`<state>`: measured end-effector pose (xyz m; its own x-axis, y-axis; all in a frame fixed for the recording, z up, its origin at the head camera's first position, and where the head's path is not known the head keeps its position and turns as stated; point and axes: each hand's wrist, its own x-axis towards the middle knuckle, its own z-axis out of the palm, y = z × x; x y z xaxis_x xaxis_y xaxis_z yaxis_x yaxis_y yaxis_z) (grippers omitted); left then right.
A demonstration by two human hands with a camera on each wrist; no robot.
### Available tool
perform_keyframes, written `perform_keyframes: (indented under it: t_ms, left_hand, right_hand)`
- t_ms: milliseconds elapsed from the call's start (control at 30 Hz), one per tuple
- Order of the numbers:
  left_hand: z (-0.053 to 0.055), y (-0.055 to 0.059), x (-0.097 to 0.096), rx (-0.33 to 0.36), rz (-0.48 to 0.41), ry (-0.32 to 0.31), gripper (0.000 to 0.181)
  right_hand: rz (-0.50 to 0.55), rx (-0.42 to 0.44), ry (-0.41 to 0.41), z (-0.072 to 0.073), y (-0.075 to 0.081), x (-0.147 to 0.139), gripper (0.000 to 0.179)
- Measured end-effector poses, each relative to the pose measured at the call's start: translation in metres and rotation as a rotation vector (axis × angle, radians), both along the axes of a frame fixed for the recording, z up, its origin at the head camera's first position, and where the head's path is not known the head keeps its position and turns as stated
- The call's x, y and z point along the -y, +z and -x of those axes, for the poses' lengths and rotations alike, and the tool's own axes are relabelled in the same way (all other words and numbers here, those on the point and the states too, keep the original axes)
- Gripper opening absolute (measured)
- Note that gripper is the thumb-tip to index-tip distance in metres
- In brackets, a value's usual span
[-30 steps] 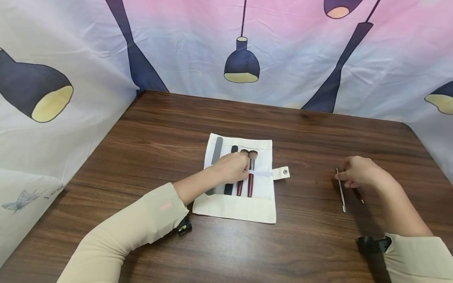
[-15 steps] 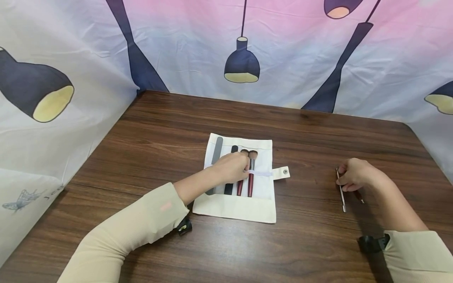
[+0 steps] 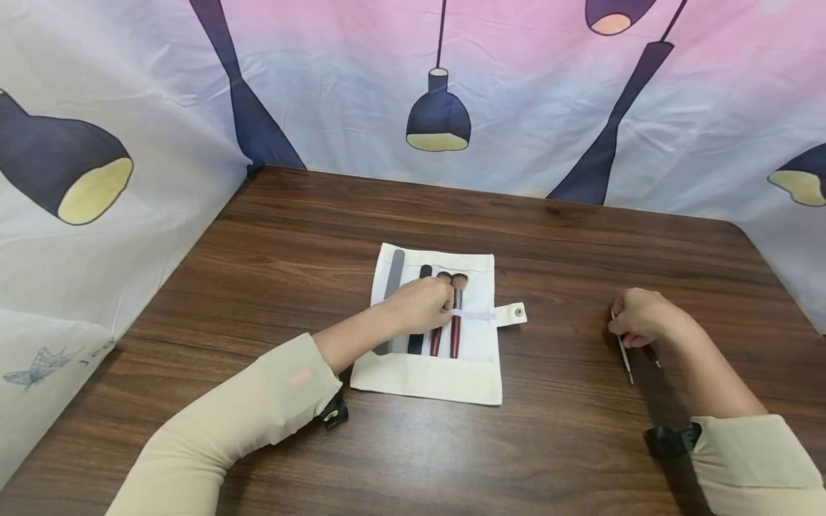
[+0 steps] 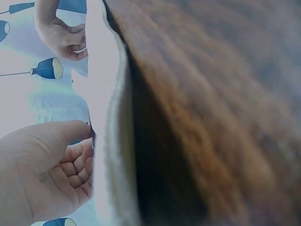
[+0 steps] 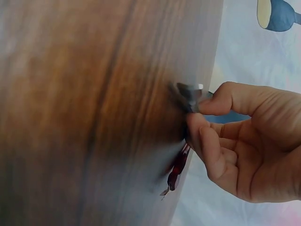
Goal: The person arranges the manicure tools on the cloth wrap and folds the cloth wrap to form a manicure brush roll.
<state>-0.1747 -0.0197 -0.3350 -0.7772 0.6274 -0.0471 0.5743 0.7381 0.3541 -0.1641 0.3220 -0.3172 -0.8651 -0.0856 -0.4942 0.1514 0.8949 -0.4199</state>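
An off-white fabric tool roll [image 3: 419,383] lies unrolled in the head view, an elastic band [image 3: 477,315] across it. Two makeup brushes with dark red handles lie in it. My left hand [image 3: 422,304] covers the middle of the left makeup brush [image 3: 435,342], thumb and fingers curled at it; the right makeup brush [image 3: 455,337] is beside the fingertips. Over to the right, my right hand [image 3: 648,315] pinches a thin silver cuticle pusher [image 3: 624,357] between thumb and fingers, its lower end pointing toward me. The pusher's flared metal end [image 5: 190,94] shows in the right wrist view.
A dark red slim tool [image 5: 178,167] with a metal tip lies on the table under the right hand. A grey nail file [image 3: 395,272] and a black flat stick [image 3: 416,344] sit in the roll. A snap tab [image 3: 512,314] sticks out right.
The right fingers have closed on the cuticle pusher, which has turned slightly, its lower end moving a little right. The left hand has stayed on the roll.
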Motion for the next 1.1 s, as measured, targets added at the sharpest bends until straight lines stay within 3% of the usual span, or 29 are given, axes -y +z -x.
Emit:
perform_keyframes:
  t_ms: [100,300,533,700,800,867,1000,1100]
  left_hand:
    - [0.001,0.000,0.000,0.005,-0.017,-0.005,0.006]
    - [0.000,0.001,-0.008,-0.009,-0.040,-0.042,0.018]
    - [-0.001,0.001,-0.016,-0.019,0.026,-0.049,0.013]
    - [-0.001,0.000,-0.019,-0.045,0.024,-0.060,0.010]
    - [-0.001,-0.001,-0.020,-0.041,0.015,-0.061,0.009]
    - [0.000,-0.002,-0.020,-0.042,0.014,-0.059,0.008]
    - [0.002,-0.004,-0.021,-0.040,0.005,-0.053,0.008]
    - [0.002,-0.004,-0.021,-0.036,0.001,-0.052,0.008]
  right_hand:
    - [-0.004,-0.032,0.002,0.002,0.001,0.002,0.027]
    - [0.008,-0.167,-0.012,0.007,0.007,0.018,0.036]
    - [0.201,-0.399,-0.106,0.014,0.010,0.046,0.035]
    - [0.299,-0.561,-0.215,0.019,0.011,0.065,0.035]
    - [0.424,-0.622,-0.283,0.024,0.010,0.076,0.031]
    - [0.567,-0.630,-0.326,0.027,0.008,0.084,0.028]
    - [0.836,-0.593,-0.402,0.033,0.005,0.099,0.025]
    - [0.923,-0.567,-0.426,0.036,0.002,0.108,0.026]
